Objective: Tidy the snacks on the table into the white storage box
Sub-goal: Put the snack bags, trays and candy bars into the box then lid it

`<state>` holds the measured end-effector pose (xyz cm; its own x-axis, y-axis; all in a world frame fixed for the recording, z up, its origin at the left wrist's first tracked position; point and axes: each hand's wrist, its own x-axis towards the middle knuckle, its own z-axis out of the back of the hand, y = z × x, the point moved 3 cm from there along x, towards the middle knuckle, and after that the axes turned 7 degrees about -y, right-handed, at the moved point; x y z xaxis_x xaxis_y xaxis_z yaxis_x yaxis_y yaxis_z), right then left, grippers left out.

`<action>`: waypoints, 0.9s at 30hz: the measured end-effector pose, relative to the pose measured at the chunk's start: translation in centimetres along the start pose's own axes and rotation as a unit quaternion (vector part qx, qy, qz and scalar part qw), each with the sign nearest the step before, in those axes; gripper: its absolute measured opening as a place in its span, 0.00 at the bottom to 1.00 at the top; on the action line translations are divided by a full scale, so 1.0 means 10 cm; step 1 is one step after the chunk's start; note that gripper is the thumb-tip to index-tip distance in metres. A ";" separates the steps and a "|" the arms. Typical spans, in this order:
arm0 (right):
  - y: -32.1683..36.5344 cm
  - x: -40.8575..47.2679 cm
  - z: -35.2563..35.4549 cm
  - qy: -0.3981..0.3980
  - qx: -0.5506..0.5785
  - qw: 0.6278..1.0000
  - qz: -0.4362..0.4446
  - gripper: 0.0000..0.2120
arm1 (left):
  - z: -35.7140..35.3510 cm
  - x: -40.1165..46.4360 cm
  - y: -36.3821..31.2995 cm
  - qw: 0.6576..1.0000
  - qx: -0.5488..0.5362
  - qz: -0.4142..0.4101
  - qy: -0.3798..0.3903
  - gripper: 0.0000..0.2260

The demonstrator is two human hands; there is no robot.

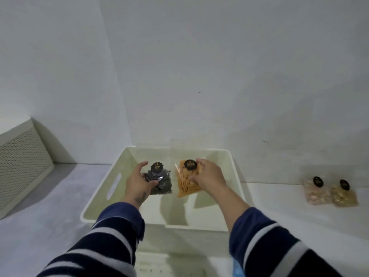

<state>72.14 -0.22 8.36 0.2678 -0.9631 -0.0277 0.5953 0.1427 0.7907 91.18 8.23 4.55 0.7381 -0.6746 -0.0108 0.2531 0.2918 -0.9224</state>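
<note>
A white storage box (99, 196) stands on the table in front of me, against the wall. Over its inside, my left hand (139, 181) holds a clear bag of dark snacks (162, 181) with a round black label. Beside it, my right hand (209, 176) grips a clear bag of orange stick snacks (185, 182), also labelled black. Both bags hang inside the box's rim, side by side. Two more snack bags lie on the table at the right: a pinkish one (316, 191) and a golden one (343, 195).
A perforated white panel (22, 162) stands at the left against the wall. The wall runs right behind the box. A white object with a blue patch (236, 266) lies at the near table edge between my striped sleeves.
</note>
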 end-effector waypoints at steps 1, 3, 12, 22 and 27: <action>0.01 0.03 -0.15 0.010 -0.006 1.000 -0.011 0.31 | 0.05 0.11 0.07 1.000 0.007 0.002 -0.001 0.31; 0.02 0.11 -0.40 0.023 -0.018 0.999 -0.024 0.28 | 0.12 0.28 0.18 1.000 0.019 0.003 0.002 0.29; 0.04 0.61 -1.08 0.042 -0.031 0.998 -0.037 0.25 | -0.05 0.90 0.61 0.995 0.094 0.024 0.021 0.31; -0.05 0.62 -1.11 0.142 -0.085 0.984 -0.064 0.32 | -0.16 0.92 0.66 0.971 0.216 0.065 0.077 0.33; 0.04 0.40 -0.74 0.149 -0.169 0.974 -0.014 0.29 | -0.05 0.70 0.25 0.948 0.300 0.039 0.096 0.16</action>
<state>79.05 -2.36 4.10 0.4261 -0.8655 -0.2633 0.8076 0.2328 0.5418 96.69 3.90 1.96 0.6565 -0.7292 -0.1932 0.5553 0.6405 -0.5305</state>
